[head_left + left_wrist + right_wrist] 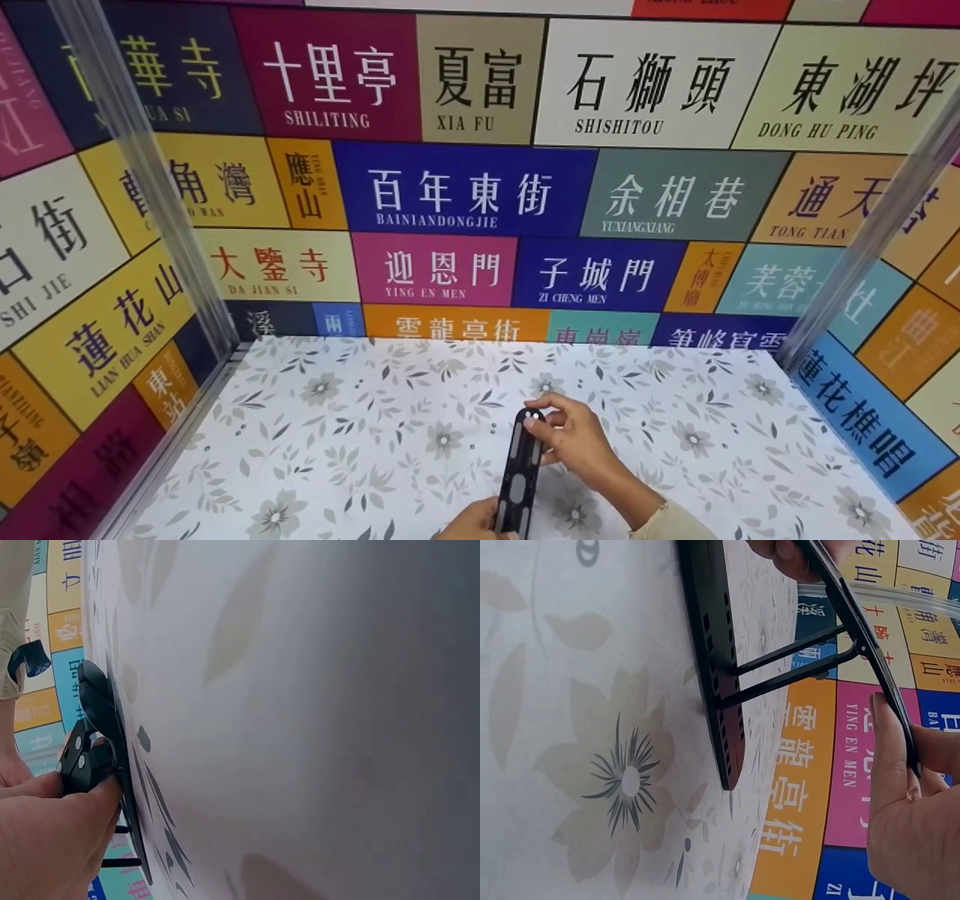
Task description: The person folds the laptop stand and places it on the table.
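A black folding laptop stand stands on the table, pointing away from me in the head view. Its slotted base bar lies along the tabletop. Two thin struts join that bar to the raised upper bar, which slants above it. My right hand pinches the far end of the upper bar between thumb and fingers. At the near, hinged end, my left hand grips the stand; in the head view this hand is partly cut off by the bottom edge.
A white floral cloth covers the table. Behind it and at both sides rise walls of colourful sign panels. Clear upright posts stand near the back corners. A dark band circles the right sleeve's wrist.
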